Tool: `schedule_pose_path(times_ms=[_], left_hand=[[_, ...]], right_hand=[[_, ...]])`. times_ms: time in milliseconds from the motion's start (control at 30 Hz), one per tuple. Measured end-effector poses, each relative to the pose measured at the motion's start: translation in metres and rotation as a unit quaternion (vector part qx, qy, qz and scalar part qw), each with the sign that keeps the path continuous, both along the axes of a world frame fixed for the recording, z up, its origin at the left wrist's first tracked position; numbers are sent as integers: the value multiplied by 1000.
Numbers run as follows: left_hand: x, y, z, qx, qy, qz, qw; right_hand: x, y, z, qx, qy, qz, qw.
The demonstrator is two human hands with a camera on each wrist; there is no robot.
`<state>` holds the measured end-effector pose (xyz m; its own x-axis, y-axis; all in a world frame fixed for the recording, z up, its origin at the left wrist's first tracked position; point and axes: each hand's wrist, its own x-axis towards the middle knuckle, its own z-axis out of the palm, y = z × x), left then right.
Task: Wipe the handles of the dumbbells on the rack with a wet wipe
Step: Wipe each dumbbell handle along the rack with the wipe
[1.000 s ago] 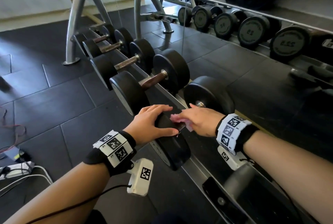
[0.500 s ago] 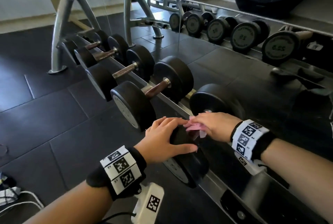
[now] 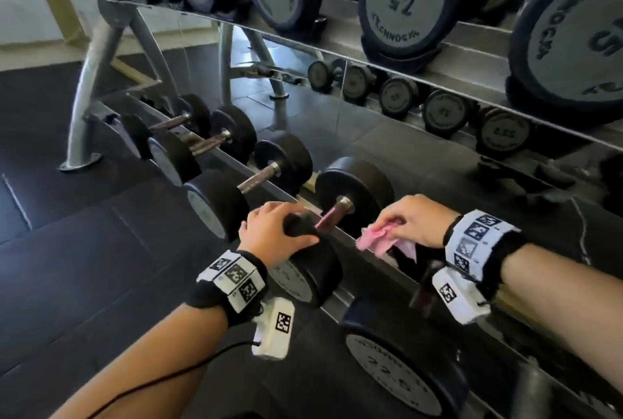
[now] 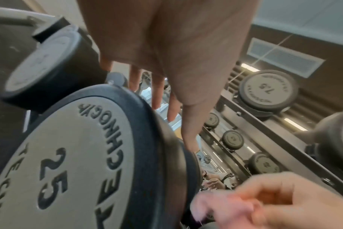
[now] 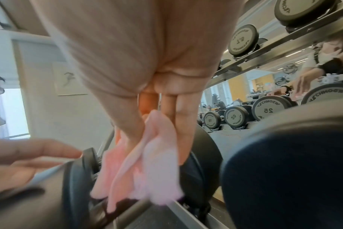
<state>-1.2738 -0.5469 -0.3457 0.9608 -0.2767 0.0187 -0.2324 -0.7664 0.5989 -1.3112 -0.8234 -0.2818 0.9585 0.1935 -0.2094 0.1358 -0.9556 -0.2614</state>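
Observation:
Black dumbbells lie in a row on the low metal rack. My left hand rests on top of the near head of the 25 dumbbell, fingers laid over its rim. That dumbbell's brown handle is uncovered. My right hand pinches a crumpled pink wet wipe to the right of that handle, above the rack rail. The wipe hangs from my fingers. The 22.5 dumbbell lies to the lower right, its handle just below my right wrist.
More dumbbells continue to the left along the rack. An upper shelf of bigger dumbbells hangs over the far side. A mirror behind reflects the weights. Black rubber floor lies to the left.
My right hand has lifted the wipe off the 25 dumbbell's handle and moved it right, baring the handle. The left hand stays on the dumbbell's near head. The view has tilted up.

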Motion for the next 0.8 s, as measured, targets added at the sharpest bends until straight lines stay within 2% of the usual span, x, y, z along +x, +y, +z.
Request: schedule_pose_path(times_ms=[133,267,333,500,667,800], left_hand=[[15,3,-10,-75,50,-6,996],[24,4,-16,-60,61,-10,996],[26,5,-18,-48,68,-7,997],[33,5,-18,-36,86,-3,996],[30,7,-17,-30,89,0,996],[28,7,-10,-1,85,-5,996]], right_hand=[[34,19,-3,42,-26,-69,996],[61,28,-17,75,-62,-104,990],[71,34,-23,84,-48,-113,989],[90,49,-44,6,27,-11,1000],[95,54,-49,-151,-83,25,985],[96,52,-55,-147,-163,49,974]])
